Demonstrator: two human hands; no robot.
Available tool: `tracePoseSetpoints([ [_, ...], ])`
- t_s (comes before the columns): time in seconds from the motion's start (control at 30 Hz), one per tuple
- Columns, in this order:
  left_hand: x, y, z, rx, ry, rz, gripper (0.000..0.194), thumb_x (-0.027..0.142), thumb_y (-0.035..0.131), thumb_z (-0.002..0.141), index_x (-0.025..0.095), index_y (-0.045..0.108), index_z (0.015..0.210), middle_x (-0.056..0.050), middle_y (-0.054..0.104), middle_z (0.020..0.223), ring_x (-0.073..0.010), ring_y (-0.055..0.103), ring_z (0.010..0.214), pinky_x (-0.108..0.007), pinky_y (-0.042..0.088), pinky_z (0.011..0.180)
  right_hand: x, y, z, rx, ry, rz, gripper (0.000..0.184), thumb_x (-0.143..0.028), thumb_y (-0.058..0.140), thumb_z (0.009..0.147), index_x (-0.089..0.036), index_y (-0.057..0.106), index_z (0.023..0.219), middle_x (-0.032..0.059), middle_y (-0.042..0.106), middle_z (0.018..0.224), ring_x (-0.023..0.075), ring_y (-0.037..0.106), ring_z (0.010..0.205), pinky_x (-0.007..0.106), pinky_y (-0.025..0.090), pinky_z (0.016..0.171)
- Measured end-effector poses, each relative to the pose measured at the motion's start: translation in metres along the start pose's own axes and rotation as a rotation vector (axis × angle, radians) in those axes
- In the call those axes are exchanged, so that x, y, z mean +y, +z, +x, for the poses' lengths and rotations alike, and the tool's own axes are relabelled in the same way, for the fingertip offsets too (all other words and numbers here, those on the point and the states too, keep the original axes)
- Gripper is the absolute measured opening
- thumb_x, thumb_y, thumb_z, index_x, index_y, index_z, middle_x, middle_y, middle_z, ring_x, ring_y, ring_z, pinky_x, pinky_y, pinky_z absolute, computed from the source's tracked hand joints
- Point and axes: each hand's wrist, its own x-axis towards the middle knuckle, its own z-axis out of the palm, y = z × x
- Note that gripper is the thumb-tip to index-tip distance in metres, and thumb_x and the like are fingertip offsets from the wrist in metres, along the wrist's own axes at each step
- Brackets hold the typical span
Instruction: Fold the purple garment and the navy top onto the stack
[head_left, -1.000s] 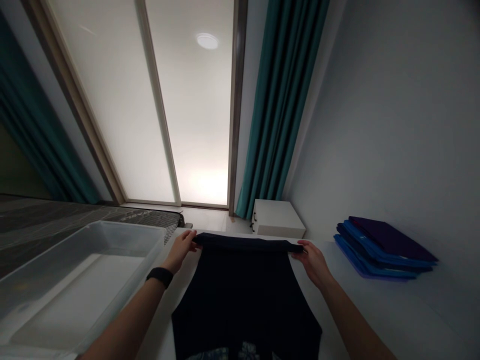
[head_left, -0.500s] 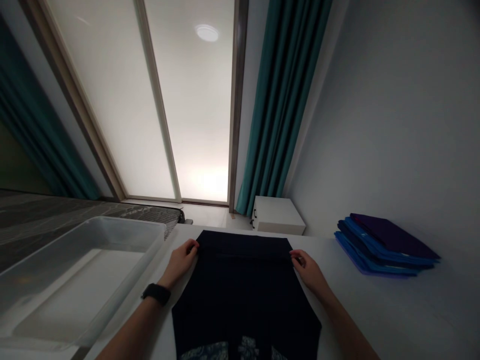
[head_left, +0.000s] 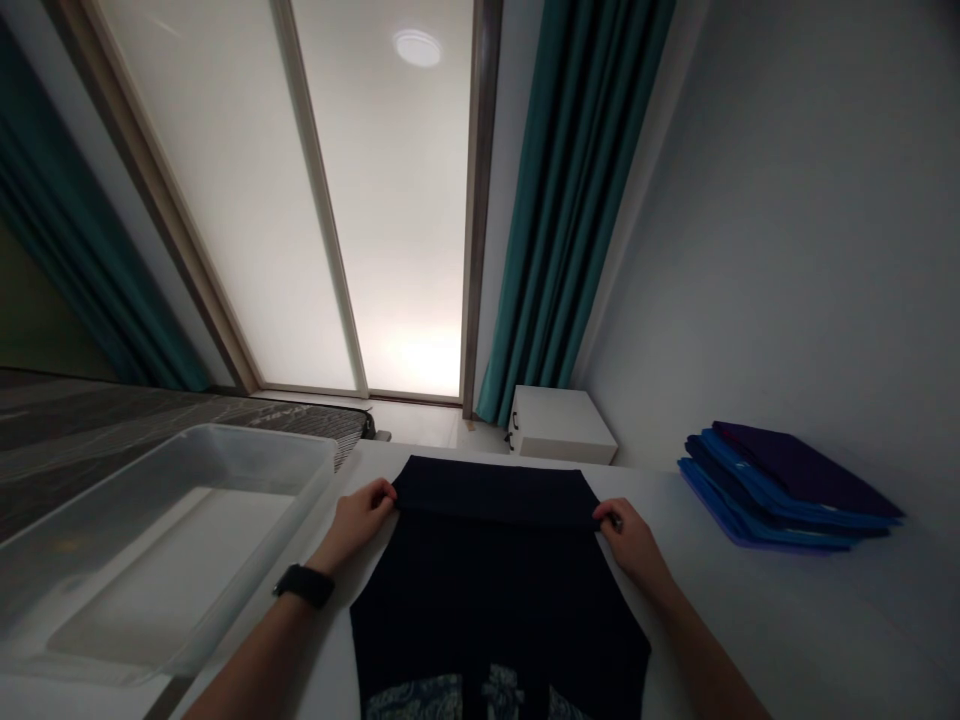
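The left hand (head_left: 365, 512) and right hand (head_left: 631, 540) each pinch one side of a dark navy garment (head_left: 495, 590), fingers nearly closed — it lies spread on the white table (head_left: 697, 620) between them. A translucent bin (head_left: 300, 470) stands at left, its pale base visible. Marks on the grey mattress (head_left: 112, 425) may be lettering — too blurred to read.

No legible lettering or numbers anywhere
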Motion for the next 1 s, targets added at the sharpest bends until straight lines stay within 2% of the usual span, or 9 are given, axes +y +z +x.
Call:
tracePoseSetpoints([
  [0.17, -0.007, 0.004, -0.001, 0.02, 0.023, 0.119, 0.035, 0.031, 0.045, 0.083, 0.022, 0.052, 0.116, 0.001, 0.066, 0.076, -0.0221, 0.065, 0.072, -0.028, 0.042, 0.068, 0.003, 0.005, -0.003, 0.118, -0.036, -0.247, 0.024, -0.027, 0.039, 0.081, -0.02, 0.059, 0.092, 0.0096, 0.062, 0.096, 0.0229, 0.06, 0.086, 0.036, 0.046, 0.08],
  [0.27, -0.007, 0.009, 0.0, 0.077, 0.008, 0.141, 0.037, 0.038, 0.043, 0.088, 0.021, 0.05, 0.12, -0.001, 0.067, 0.08, -0.0234, 0.067, 0.074, -0.03, 0.042, 0.069, 0.003, 0.007, -0.005, 0.096, 0.028, -0.444, 0.029, -0.029, 0.038, 0.088, -0.018, 0.058, 0.106, 0.0124, 0.066, 0.1, 0.0258, 0.062, 0.091, 0.038, 0.043, 0.082],
  [0.43, -0.001, 0.015, -0.001, 0.079, 0.042, 0.217, 0.031, 0.032, 0.044, 0.088, 0.023, 0.053, 0.117, 0.001, 0.066, 0.077, -0.0219, 0.067, 0.073, -0.029, 0.041, 0.068, 0.0, 0.011, -0.006, -0.036, 0.058, -0.628, 0.032, -0.029, 0.039, 0.093, -0.02, 0.053, 0.12, 0.0098, 0.07, 0.093, 0.0258, 0.065, 0.092, 0.036, 0.04, 0.079],
  [0.5, 0.0, 0.014, -0.002, 0.074, 0.053, 0.185, 0.03, 0.032, 0.044, 0.087, 0.024, 0.055, 0.115, 0.001, 0.066, 0.077, -0.0215, 0.067, 0.072, -0.028, 0.041, 0.067, -0.001, 0.011, -0.007, -0.027, 0.069, -0.653, 0.029, -0.031, 0.041, 0.093, -0.02, 0.054, 0.116, 0.0095, 0.07, 0.092, 0.026, 0.065, 0.092, 0.036, 0.039, 0.079],
  [0.63, 0.0, 0.011, -0.002, 0.087, 0.015, 0.155, 0.031, 0.032, 0.047, 0.085, 0.022, 0.055, 0.113, 0.001, 0.066, 0.076, -0.0221, 0.067, 0.073, -0.028, 0.041, 0.066, -0.003, 0.01, -0.009, 0.021, 0.09, -0.678, 0.022, -0.04, 0.047, 0.09, -0.021, 0.057, 0.09, 0.0126, 0.067, 0.095, 0.0294, 0.062, 0.094, 0.038, 0.039, 0.077],
  [0.73, 0.003, 0.013, -0.003, 0.095, 0.01, 0.164, 0.032, 0.031, 0.047, 0.085, 0.022, 0.055, 0.114, 0.001, 0.065, 0.074, -0.0225, 0.066, 0.073, -0.03, 0.041, 0.069, -0.004, 0.013, -0.007, 0.026, 0.058, -0.62, 0.016, -0.036, 0.049, 0.087, -0.022, 0.053, 0.08, 0.0103, 0.064, 0.09, 0.0285, 0.06, 0.091, 0.037, 0.04, 0.076],
  [0.83, 0.01, 0.015, -0.003, 0.112, 0.001, 0.032, 0.032, 0.034, 0.047, 0.084, 0.021, 0.056, 0.111, 0.002, 0.063, 0.068, -0.0222, 0.064, 0.069, -0.032, 0.042, 0.069, -0.007, 0.016, -0.003, 0.06, 0.087, -0.353, 0.012, -0.034, 0.048, 0.084, -0.024, 0.048, 0.078, 0.0064, 0.063, 0.082, 0.0257, 0.062, 0.085, 0.036, 0.041, 0.076],
  [0.9, 0.014, 0.014, -0.003, 0.124, -0.014, -0.154, 0.033, 0.038, 0.047, 0.082, 0.02, 0.057, 0.108, 0.003, 0.06, 0.063, -0.0216, 0.063, 0.066, -0.031, 0.043, 0.066, -0.01, 0.016, 0.0, 0.112, 0.144, -0.145, 0.013, -0.037, 0.047, 0.083, -0.024, 0.048, 0.084, 0.0052, 0.063, 0.083, 0.0245, 0.063, 0.083, 0.035, 0.044, 0.076],
  [1.0, 0.017, 0.007, -0.003, 0.154, -0.039, -0.345, 0.035, 0.04, 0.048, 0.079, 0.018, 0.057, 0.104, 0.004, 0.058, 0.058, -0.0206, 0.062, 0.062, -0.03, 0.043, 0.062, -0.011, 0.009, 0.0, 0.146, 0.187, 0.072, 0.028, -0.041, 0.046, 0.083, -0.023, 0.048, 0.104, 0.0026, 0.064, 0.081, 0.0225, 0.065, 0.08, 0.033, 0.046, 0.073],
])
